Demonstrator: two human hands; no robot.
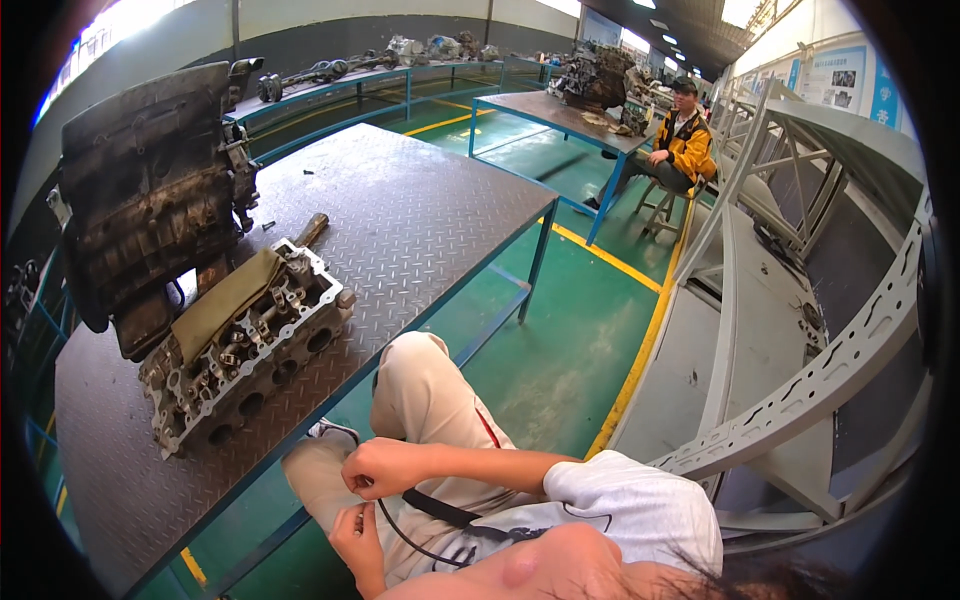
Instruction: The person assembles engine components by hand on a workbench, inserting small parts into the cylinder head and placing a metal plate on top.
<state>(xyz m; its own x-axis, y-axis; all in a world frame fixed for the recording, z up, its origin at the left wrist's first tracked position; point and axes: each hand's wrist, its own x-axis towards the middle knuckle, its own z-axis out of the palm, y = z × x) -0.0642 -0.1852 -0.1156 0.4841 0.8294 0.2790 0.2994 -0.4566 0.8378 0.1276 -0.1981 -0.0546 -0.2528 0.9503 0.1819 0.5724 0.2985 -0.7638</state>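
Observation:
My right hand (385, 465) is curled closed above my knee, gripping a thin black cord (400, 535). The cord loops down from it toward my chest. My left hand (355, 535) sits just below, its fingers pinched on the same cord. A black strap (440, 510) runs under my right forearm. Both hands hover over my beige trousers (425, 390), just off the near edge of the steel table (420, 210).
On the table lie a grimy cylinder head (245, 355) with a tan cloth (225, 300) over it, a dark engine block (150, 190) and a wooden handle (311, 230). A person in a yellow jacket (685, 145) sits far off. A white metal frame (800, 390) stands to the right.

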